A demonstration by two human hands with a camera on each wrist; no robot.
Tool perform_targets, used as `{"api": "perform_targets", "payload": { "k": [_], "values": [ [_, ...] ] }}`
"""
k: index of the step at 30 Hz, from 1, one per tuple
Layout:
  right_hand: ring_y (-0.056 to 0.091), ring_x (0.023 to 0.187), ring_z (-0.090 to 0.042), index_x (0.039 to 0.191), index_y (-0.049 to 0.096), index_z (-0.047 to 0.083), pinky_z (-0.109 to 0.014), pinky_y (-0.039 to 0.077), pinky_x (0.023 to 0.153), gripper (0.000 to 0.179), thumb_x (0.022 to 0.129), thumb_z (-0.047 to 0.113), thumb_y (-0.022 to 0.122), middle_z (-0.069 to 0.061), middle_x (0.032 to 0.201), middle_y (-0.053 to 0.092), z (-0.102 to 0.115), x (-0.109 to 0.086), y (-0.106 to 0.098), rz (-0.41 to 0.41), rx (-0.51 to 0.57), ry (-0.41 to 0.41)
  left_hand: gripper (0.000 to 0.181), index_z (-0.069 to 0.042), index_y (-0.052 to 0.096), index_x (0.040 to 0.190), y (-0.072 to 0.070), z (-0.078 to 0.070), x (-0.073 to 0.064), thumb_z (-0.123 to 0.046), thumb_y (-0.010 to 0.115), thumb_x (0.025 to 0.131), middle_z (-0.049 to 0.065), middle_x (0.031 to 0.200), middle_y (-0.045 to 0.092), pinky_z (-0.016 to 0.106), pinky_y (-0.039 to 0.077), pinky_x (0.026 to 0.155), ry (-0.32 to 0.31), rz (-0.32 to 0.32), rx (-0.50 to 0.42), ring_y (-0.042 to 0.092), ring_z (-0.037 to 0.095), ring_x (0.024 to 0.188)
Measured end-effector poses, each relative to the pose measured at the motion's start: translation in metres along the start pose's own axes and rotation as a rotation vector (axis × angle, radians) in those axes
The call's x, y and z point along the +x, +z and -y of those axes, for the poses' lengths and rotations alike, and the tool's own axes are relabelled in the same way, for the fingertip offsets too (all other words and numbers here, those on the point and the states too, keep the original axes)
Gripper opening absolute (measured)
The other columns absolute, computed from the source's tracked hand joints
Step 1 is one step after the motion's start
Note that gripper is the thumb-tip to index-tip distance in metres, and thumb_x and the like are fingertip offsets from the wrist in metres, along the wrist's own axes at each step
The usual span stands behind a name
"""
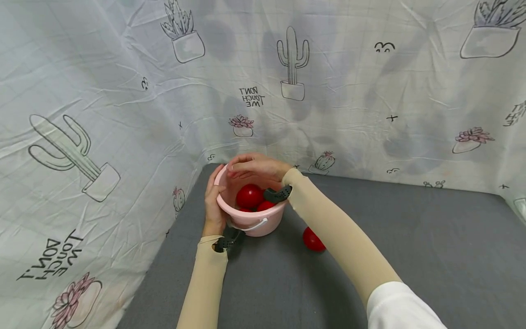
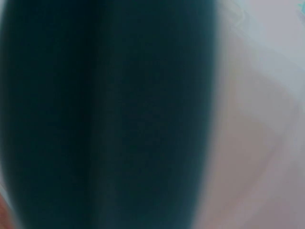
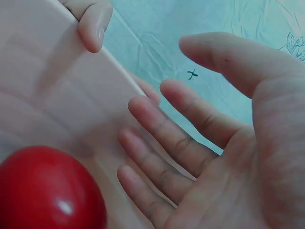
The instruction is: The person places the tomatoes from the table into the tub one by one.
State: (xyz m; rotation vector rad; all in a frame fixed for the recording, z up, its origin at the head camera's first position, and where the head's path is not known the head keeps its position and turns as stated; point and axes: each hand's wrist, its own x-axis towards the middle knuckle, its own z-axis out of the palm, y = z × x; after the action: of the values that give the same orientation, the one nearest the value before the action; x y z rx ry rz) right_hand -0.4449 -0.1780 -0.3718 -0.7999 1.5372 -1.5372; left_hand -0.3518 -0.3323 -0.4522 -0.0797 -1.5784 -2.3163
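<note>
A pink bucket [image 1: 256, 228] with a white handle [image 1: 258, 225] stands on the dark grey table, tilted slightly in the head view. My left hand [image 1: 213, 208] grips its left rim, thumb over the edge and fingers along the outside. The thumb [image 3: 90, 29] also shows at the rim in the right wrist view. Over the bucket's far side is my right hand [image 1: 259, 167], palm inward, its fingers [image 3: 174, 145] spread and holding nothing. Inside lie several round glossy red things, one [image 3: 50, 191] below the right fingers. A dark blurred band fills most of the left wrist view.
Another round red thing [image 1: 313, 240] lies on the table [image 1: 279, 292] right of the bucket, partly covered by my right forearm. White cloth [image 1: 349, 91] printed with cacti hangs behind and along the left side of the table.
</note>
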Motion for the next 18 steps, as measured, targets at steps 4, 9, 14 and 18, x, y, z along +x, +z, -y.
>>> {"api": "perform_targets", "payload": {
  "k": [4, 9, 14, 18],
  "values": [
    [0.053, 0.131, -0.046, 0.129, 0.06, 0.008, -0.056, 0.038, 0.116, 0.037, 0.098, 0.028, 0.062, -0.016, 0.125, 0.068, 0.001, 0.001, -0.002, -0.02, -0.005, -0.011, 0.065, -0.022, 0.047, 0.148, -0.001, 0.0, 0.0, -0.013, 0.037, 0.084, -0.001, 0.151, 0.05, 0.051, 0.029, 0.121, 0.004, -0.004, 0.002, 0.045, 0.019, 0.137],
    [0.062, 0.123, -0.036, 0.129, 0.058, 0.001, -0.052, 0.041, 0.114, 0.038, 0.101, 0.026, 0.057, -0.015, 0.123, 0.069, 0.002, -0.002, -0.006, -0.076, -0.004, -0.085, 0.066, -0.022, 0.047, 0.149, 0.002, 0.003, 0.0, -0.013, 0.036, 0.084, -0.001, 0.152, 0.049, 0.049, 0.029, 0.121, 0.005, 0.005, -0.008, 0.045, 0.019, 0.138],
    [0.059, 0.126, -0.04, 0.127, 0.058, -0.002, -0.053, 0.039, 0.115, 0.033, 0.102, 0.019, 0.054, -0.015, 0.122, 0.069, 0.008, -0.014, -0.002, -0.08, 0.055, -0.15, 0.065, -0.023, 0.048, 0.148, 0.003, 0.004, -0.003, -0.013, 0.036, 0.084, -0.002, 0.151, 0.049, 0.047, 0.03, 0.12, -0.006, 0.002, 0.003, 0.044, 0.018, 0.138],
    [0.061, 0.123, -0.038, 0.117, 0.065, 0.005, -0.053, 0.042, 0.113, 0.023, 0.101, 0.015, 0.051, -0.008, 0.114, 0.072, 0.027, -0.029, 0.002, -0.082, 0.043, -0.269, 0.066, -0.019, 0.046, 0.15, 0.001, 0.001, -0.002, -0.015, 0.038, 0.084, 0.0, 0.151, 0.05, 0.048, 0.029, 0.119, 0.015, -0.011, 0.004, 0.044, 0.021, 0.137]
  ]
}}
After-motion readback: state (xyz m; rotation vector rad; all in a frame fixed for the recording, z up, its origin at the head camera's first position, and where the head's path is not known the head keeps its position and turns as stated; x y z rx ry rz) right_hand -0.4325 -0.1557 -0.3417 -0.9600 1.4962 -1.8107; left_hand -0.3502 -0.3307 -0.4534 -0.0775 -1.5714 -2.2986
